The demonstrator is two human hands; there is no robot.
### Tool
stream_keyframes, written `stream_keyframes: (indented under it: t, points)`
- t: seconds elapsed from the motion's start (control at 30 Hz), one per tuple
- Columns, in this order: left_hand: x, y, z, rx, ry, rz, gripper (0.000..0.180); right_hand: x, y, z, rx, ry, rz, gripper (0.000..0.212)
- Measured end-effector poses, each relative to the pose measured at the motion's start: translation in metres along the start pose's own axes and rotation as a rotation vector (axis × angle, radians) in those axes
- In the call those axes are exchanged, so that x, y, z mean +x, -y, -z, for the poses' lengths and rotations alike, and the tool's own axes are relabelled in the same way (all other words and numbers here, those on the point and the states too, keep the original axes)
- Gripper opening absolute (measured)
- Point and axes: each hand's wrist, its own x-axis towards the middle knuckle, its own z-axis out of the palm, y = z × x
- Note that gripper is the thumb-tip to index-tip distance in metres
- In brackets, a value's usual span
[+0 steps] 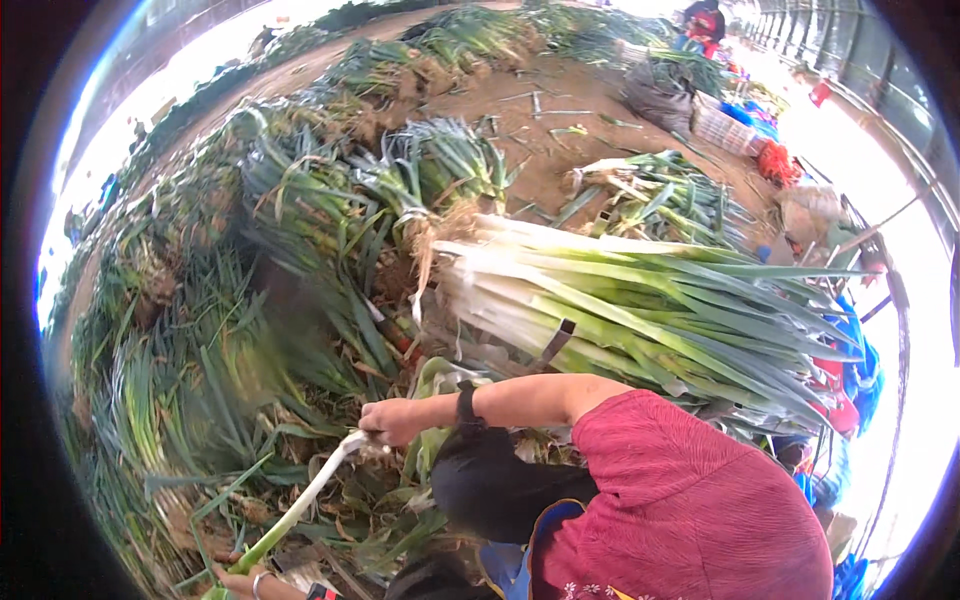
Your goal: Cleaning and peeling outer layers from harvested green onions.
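A single leek (315, 492) runs slantwise between my two hands, its white root end up and its green part down at the lower left. My right hand (397, 421), with a dark band on the wrist, is closed around the white end by the roots. At the bottom edge my left hand (247, 581), partly cut off, grips the green part. Beyond my right arm lies a big heap of cleaned leeks (620, 300), white ends to the left and green tops to the right. A short dark strip (558, 342) rests against the heap's near side.
Uncleaned leeks (180, 400) cover the ground to the left, with more bundles (440, 160) behind. Stripped leaves (420, 490) lie around my knees. A smaller leek pile (660, 195), a woven sack (725, 128) and red strings (777, 163) are farther back. Another person (705, 25) is far off.
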Motion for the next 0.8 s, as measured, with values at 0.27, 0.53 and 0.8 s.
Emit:
stream_keyframes:
  t: [0.27, 0.53, 0.8]
  points:
    - [-0.019, -0.001, -0.018, -0.050, 0.323, -0.142, 0.054, -0.006, 0.063, 0.046, 0.922, -0.300, -0.364, 0.030]
    - [-0.073, -0.033, -0.049, -0.030, 0.366, -0.122, 0.051, -0.013, 0.048, 0.031, 0.874, -0.039, -0.361, 0.024]
    - [-0.089, -0.043, -0.061, -0.015, 0.396, -0.108, 0.048, -0.048, 0.093, 0.030, 1.662, 0.325, -0.372, 0.029]
